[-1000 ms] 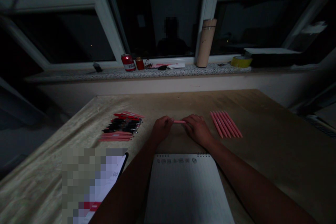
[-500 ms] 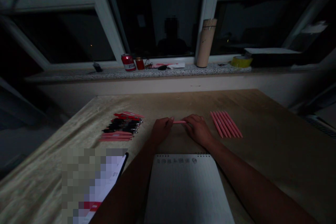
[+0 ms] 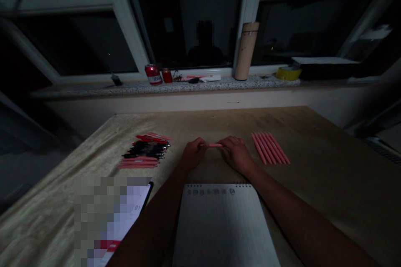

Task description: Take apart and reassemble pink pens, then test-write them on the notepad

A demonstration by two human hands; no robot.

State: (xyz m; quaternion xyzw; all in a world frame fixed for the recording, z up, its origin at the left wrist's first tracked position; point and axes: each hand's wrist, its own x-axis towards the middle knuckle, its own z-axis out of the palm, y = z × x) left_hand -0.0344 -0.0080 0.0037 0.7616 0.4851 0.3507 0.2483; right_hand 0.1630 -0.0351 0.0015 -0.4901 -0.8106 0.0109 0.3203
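A pink pen (image 3: 214, 145) lies level between my two hands, above the middle of the table. My left hand (image 3: 194, 152) is closed on its left end, and my right hand (image 3: 235, 153) grips the right end; the fingers hide both tips. To the right, several matching pink pens (image 3: 270, 149) lie side by side in a slanted row. On the left is a pile of pens, with black pens (image 3: 147, 149) in the middle, pink pens (image 3: 139, 162) at the near side and red pens (image 3: 150, 138) at the far side.
A spiral notepad (image 3: 224, 225) with scribbled marks along its top lies between my forearms. Left of it is a partly blurred phone (image 3: 138, 204). Along the windowsill (image 3: 131, 87) stand a red can (image 3: 153, 74), a tall tan cylinder (image 3: 247, 52) and a yellow tape roll (image 3: 288, 74).
The fingers of my left hand have shifted slightly at the pen's left end, and a little more of the pen shows there. The pens on the table stay in place.
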